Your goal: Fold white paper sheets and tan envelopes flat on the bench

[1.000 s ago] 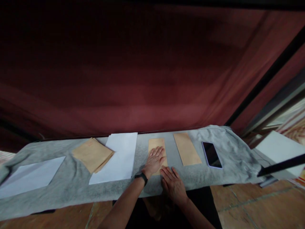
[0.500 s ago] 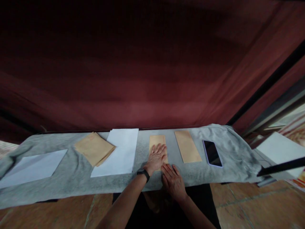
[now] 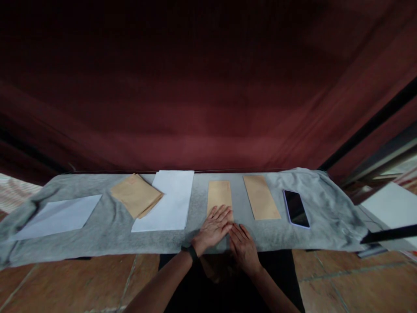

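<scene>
A brown paper envelope (image 3: 219,192) lies upright on the grey cloth in front of me. My left hand (image 3: 213,226), with a dark band on its wrist, rests flat over the envelope's lower part, fingers stretched out. My right hand (image 3: 243,247) lies at the envelope's lower right corner, fingers extended and touching or almost touching the left hand. The near end of the envelope is hidden under the hands. To the right lies a second brown envelope (image 3: 261,198), apart from both hands.
White paper sheets (image 3: 172,200) lie left of the hands, with a stack of brown envelopes (image 3: 135,194) overlapping them. Another white sheet (image 3: 61,216) lies far left. A phone (image 3: 296,208) lies at right on the grey cloth (image 3: 198,243). A dark red curtain (image 3: 208,130) hangs behind.
My left hand has slid down the envelope toward me, baring more of its upper part. My right hand stays by the lower corner. The view has shifted slightly.
</scene>
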`<act>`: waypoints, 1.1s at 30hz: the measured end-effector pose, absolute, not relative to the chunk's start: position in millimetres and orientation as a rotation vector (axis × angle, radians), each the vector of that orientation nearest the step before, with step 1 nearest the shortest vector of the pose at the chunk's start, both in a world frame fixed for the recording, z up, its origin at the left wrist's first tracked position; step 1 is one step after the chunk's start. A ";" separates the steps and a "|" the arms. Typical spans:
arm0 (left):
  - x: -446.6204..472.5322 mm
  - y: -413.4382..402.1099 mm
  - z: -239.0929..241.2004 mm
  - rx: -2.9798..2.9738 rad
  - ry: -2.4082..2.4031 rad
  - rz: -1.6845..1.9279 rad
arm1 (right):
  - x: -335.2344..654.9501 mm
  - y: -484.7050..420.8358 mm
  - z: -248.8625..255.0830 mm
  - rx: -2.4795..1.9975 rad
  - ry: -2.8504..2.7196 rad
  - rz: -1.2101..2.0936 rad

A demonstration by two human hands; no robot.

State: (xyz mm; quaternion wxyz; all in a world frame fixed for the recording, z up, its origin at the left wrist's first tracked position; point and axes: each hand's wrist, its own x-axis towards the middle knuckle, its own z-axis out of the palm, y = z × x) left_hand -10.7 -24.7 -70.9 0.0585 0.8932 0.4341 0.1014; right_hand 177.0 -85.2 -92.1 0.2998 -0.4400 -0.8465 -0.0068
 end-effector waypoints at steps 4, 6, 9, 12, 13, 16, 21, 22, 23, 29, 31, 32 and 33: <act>-21.4 -49.7 -66.2 2.766 1.271 0.318 | 182.4 -91.3 -93.9 -1.180 -2.262 -0.047; -26.8 -61.0 -63.7 2.780 1.274 0.325 | 186.1 -94.4 -93.4 -1.204 -2.273 -0.033; -33.5 -74.2 -62.0 2.784 1.308 0.321 | 190.4 -95.3 -90.0 -1.261 -2.273 0.064; -37.5 -82.0 -65.1 2.800 1.333 0.317 | 189.5 -88.1 -83.6 -1.284 -2.255 0.204; -38.2 -83.3 -67.1 2.808 1.339 0.320 | 187.6 -84.0 -81.1 -1.276 -2.258 0.248; -39.5 -84.5 -73.7 2.825 1.350 0.326 | 177.3 -68.4 -75.1 -1.214 -2.337 0.339; -40.3 -83.9 -73.4 2.830 1.338 0.291 | 159.4 -37.8 -79.1 -1.191 -2.456 0.203; -40.2 -84.1 -71.5 2.828 1.337 0.283 | 157.8 -30.7 -81.9 -1.216 -2.446 0.151; -40.0 -84.3 -69.3 2.825 1.338 0.278 | 157.1 -23.1 -84.9 -1.240 -2.434 0.106; -40.1 -85.6 -66.8 2.817 1.353 0.255 | 160.0 26.0 -98.2 -1.333 -2.388 -0.032; -41.6 -86.6 -69.8 2.823 1.346 0.266 | 160.0 39.7 -100.4 -1.382 -2.379 -0.051; -42.4 -87.3 -71.2 2.826 1.343 0.274 | 159.5 45.5 -101.3 -1.407 -2.374 -0.056; -43.2 -88.0 -72.2 2.830 1.340 0.281 | 158.9 50.6 -102.1 -1.432 -2.367 -0.061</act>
